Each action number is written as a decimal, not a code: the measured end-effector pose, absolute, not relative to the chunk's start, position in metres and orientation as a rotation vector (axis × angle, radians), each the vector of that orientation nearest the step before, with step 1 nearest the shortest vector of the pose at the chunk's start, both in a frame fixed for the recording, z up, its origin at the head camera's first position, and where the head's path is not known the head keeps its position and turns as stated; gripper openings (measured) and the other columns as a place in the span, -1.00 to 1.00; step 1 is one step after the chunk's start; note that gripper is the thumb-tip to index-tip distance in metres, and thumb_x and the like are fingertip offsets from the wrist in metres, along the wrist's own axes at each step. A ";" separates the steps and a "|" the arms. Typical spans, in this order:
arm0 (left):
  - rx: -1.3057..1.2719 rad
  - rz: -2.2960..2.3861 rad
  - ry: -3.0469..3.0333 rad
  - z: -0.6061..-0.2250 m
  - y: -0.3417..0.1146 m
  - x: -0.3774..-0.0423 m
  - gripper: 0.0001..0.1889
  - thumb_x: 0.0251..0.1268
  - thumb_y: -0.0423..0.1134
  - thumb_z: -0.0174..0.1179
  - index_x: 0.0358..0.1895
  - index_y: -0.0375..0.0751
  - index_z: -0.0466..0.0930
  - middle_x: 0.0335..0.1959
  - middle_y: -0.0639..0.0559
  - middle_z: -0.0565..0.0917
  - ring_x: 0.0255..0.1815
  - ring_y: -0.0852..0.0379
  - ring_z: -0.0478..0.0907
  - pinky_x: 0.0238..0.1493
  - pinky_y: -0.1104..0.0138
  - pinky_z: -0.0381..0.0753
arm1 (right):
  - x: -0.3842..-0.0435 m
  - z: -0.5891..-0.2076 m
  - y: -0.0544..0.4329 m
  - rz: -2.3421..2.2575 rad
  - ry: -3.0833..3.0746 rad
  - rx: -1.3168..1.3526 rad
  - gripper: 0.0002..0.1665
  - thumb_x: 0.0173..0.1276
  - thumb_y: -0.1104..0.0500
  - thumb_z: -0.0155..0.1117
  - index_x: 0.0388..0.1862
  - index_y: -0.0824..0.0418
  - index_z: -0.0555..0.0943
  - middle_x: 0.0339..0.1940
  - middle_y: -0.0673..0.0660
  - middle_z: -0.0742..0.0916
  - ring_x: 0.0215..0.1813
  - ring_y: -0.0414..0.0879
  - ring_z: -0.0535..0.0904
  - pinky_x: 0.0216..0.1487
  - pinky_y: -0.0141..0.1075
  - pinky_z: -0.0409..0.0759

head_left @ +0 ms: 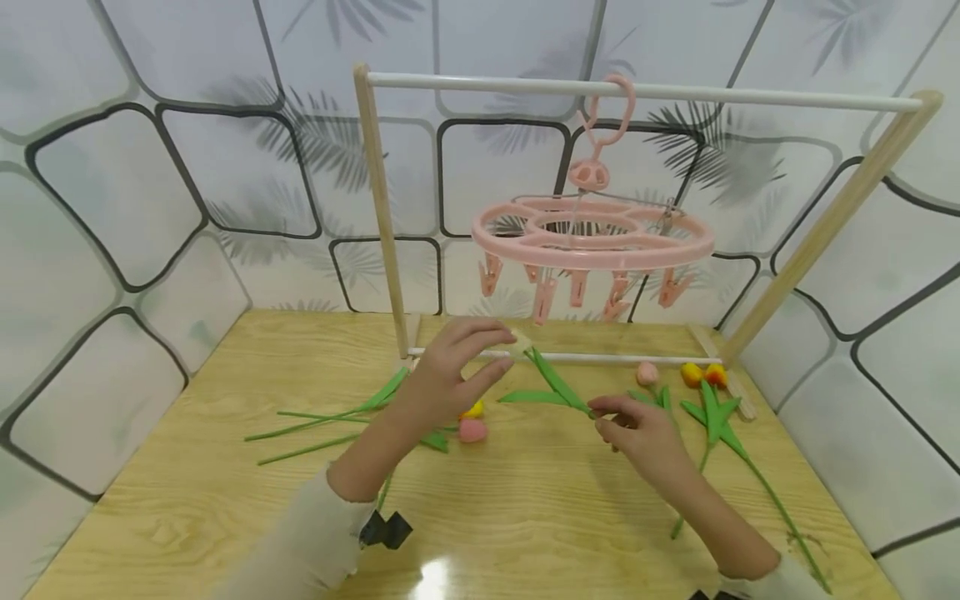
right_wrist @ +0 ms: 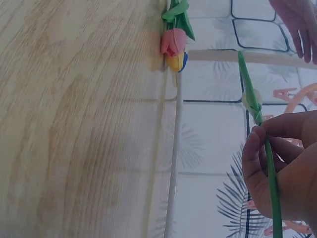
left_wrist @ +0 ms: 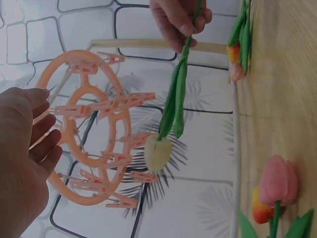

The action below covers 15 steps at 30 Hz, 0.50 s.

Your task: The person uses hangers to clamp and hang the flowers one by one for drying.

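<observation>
A white artificial tulip [left_wrist: 158, 153] with green leaves is held up over the table. My right hand [head_left: 640, 433] pinches its stem [right_wrist: 272, 183] between thumb and fingers, just below the leaves. My left hand [head_left: 465, 367] is raised with loosely bent fingers and holds nothing; in the head view it overlaps the area left of the white bloom. Behind both hands a pink round clip hanger [head_left: 592, 250] hangs by its hook from a white rod [head_left: 487, 84], with several pink clips [head_left: 545, 300] dangling below its ring.
Tulips with yellow and pink [head_left: 473, 431] blooms lie on the left of the wooden table [head_left: 187, 500], their stems pointing left. On the right lie more tulips, one pink [head_left: 647, 372] and two orange-yellow [head_left: 692, 374]. A wooden post [head_left: 382, 208] supports the rod at left, another [head_left: 832, 225] at right.
</observation>
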<state>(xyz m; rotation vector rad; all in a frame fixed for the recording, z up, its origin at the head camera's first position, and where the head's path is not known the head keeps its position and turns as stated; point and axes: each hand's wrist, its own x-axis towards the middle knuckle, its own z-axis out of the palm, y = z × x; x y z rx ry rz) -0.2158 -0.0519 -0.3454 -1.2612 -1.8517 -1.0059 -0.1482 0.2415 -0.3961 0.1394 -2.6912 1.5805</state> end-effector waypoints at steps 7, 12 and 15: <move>-1.275 -0.988 -2.053 -0.371 -0.041 -0.204 -0.72 0.34 -0.28 0.34 0.08 -0.20 0.67 0.10 -0.04 0.64 0.20 0.04 0.53 0.24 0.25 0.56 | -0.152 -0.392 0.225 1.632 -2.746 0.142 -0.63 0.44 0.11 0.32 0.16 0.21 0.66 -0.07 0.18 0.75 -0.22 -0.01 0.66 -0.16 -0.20 0.66; -1.275 -0.925 -2.121 -0.384 -0.034 -0.202 -0.74 0.30 -0.28 0.38 0.02 -0.19 0.69 0.09 -0.01 0.65 0.19 0.07 0.55 0.23 0.29 0.57 | -0.155 -0.391 0.216 1.581 -2.749 0.208 -0.72 0.44 0.12 0.32 0.05 0.21 0.70 -0.22 0.11 0.76 -0.26 -0.05 0.68 -0.15 -0.24 0.66; -1.285 -0.909 -2.133 -0.391 -0.029 -0.202 -0.78 0.30 -0.27 0.39 -0.02 -0.17 0.71 0.06 0.02 0.66 0.17 0.08 0.54 0.22 0.29 0.56 | -0.155 -0.390 0.211 1.547 -2.751 0.222 -0.76 0.43 0.14 0.33 -0.01 0.21 0.71 -0.28 0.09 0.76 -0.28 -0.07 0.69 -0.19 -0.25 0.66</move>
